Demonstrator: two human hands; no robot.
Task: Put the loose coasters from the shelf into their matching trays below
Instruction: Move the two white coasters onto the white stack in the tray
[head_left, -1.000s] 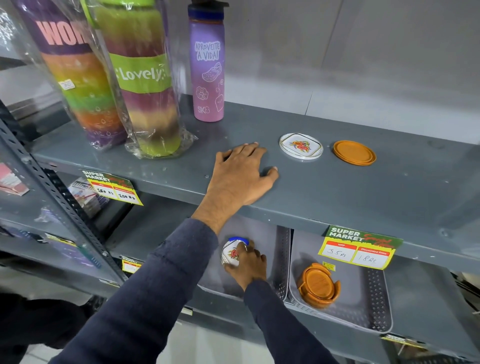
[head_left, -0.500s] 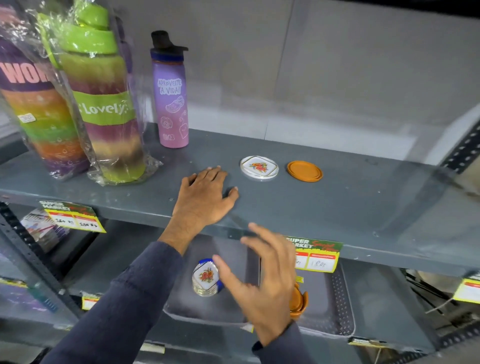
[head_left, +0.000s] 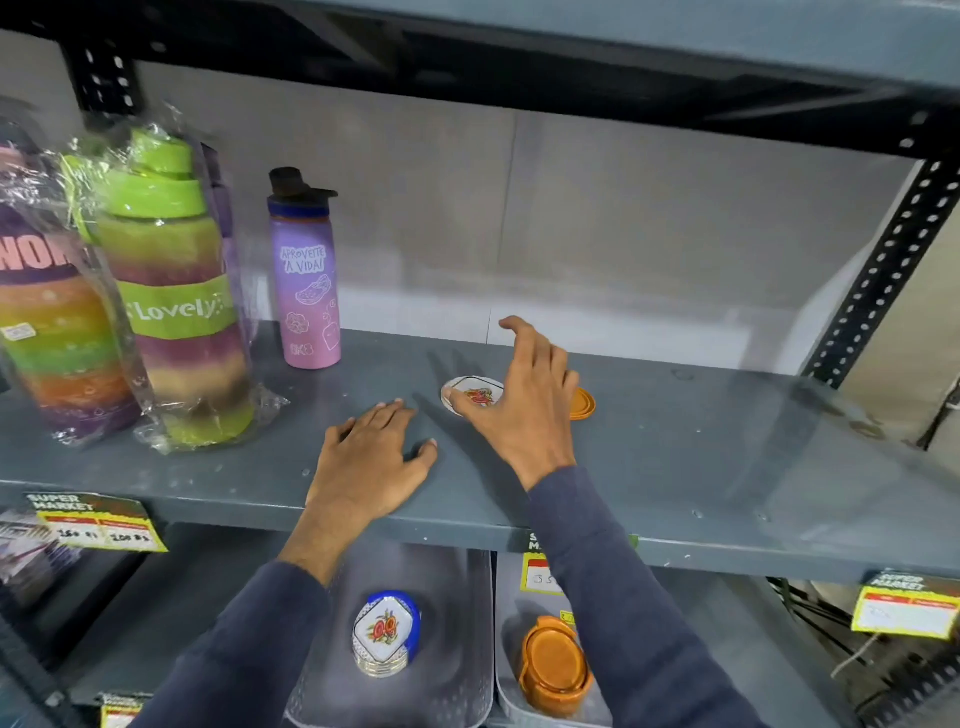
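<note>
Grey metal shelf (head_left: 675, 447) runs in front of me, bottles at its left. My right hand (head_left: 524, 400) hovers fingers spread, gripping nothing, over the white flowered coaster (head_left: 470, 391), which lies flat just under and left of my thumb; the orange coaster (head_left: 586, 404) peeks out right beside it, mostly behind my palm. My left hand (head_left: 371, 449) lies flat and empty on the shelf, a little farther from both. Half a second ago my right hand was down by the trays; now it has risen to the shelf. Below, the white stack (head_left: 384, 636) sits in the left tray (head_left: 467, 675), the orange stack (head_left: 553, 662) in the right tray (head_left: 506, 691).
</note>
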